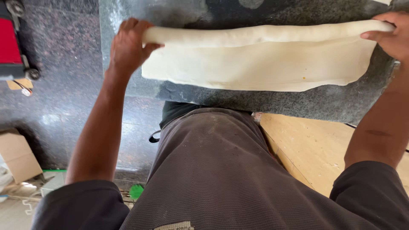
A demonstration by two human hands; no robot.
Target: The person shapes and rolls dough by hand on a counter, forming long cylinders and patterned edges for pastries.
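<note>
A pale, smooth dough sheet (260,64) lies flat across the upper middle of the frame, its far edge rolled into a long, thick tube.

Bright, even daylight, sharp focus, soft shadows, slight wide-angle stretch at edges.

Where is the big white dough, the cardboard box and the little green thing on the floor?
dough (255,64), head view, on the flat sheet below the rolled edge.
cardboard box (17,155), head view, on its top face, left edge.
green thing (136,191), head view, on its middle, by the person's waist.
</note>
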